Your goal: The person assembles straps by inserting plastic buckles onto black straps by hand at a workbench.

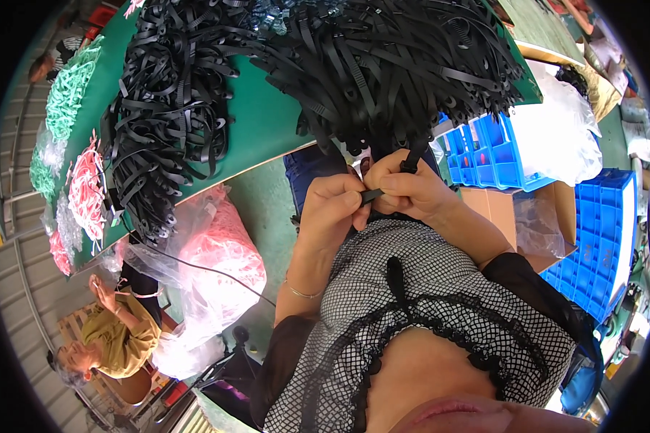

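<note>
Just off the table's near edge, my left hand [330, 211] and my right hand [412, 190] meet in front of my body. A narrow black strap [370, 195] is pinched between the fingertips of both. Beside the right hand's knuckles sits a small black buckle [409, 167]; whether it belongs to the same strap I cannot tell. Beyond the hands, a large heap of black straps [390, 65] hangs over the edge of the green table [263, 115]. Another long pile of black straps [170, 108] lies to the left. Small clear bluish plastic pieces [274, 18] are at the back.
A clear bag of pink pieces [220, 252] stands left below the table. Pink bundles [87, 191] and green bundles [72, 90] lie farther left, near a seated person [119, 332]. At right are a blue crate [484, 153], a cardboard box [487, 216] and stacked blue crates [592, 238].
</note>
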Demonstrator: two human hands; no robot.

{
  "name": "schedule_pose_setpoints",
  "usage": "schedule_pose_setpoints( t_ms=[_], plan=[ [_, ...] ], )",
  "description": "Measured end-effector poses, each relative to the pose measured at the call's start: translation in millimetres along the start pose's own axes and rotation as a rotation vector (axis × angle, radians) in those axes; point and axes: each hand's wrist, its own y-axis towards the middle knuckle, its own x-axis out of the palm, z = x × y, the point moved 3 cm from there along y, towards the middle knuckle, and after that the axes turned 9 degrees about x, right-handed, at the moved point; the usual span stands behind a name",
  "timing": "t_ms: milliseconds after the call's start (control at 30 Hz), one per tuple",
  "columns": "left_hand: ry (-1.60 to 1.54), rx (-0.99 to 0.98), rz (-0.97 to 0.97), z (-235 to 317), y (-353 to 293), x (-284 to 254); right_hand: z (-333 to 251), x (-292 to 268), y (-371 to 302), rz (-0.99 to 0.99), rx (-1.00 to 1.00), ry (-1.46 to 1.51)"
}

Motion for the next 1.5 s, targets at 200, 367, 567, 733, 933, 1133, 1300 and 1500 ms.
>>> schedule_pose_setpoints(
  t_ms=[200,367,567,733,933,1133,1300,1500],
  plan=[
    [-0.201,0.029,-0.046,-3.0,-1.1,-1.9,1.3,1.7,0.1,-0.118,-0.057,0.159],
    [0.224,-0.108,0.091,5.2,-2.1,-1.4,-17.2,-0.1,2.2,0.238,-0.293,-0.580],
    [0.188,-0.156,0.157,15.9,-3.3,-1.3,-23.5,-2.4,4.3,0.195,-0.250,-0.882],
    [0.223,-0.114,0.018,19.2,-4.4,-6.2,-18.2,-4.3,7.2,0.196,-0.240,-0.669],
    [0.240,-0.092,-0.021,21.1,-6.0,-7.9,-18.0,-7.4,6.8,0.149,-0.297,-0.675],
    [0.378,-0.057,-0.041,33.3,-6.4,-4.8,-16.7,-9.3,7.6,0.183,-0.231,-0.578],
    [0.551,-0.067,-0.054,36.5,-8.6,-9.6,-15.7,-11.2,4.8,0.214,-0.174,-0.626],
    [0.587,-0.069,-0.026,34.7,-8.9,-12.8,-15.2,-11.5,6.1,0.190,-0.229,-0.653]
  ],
)
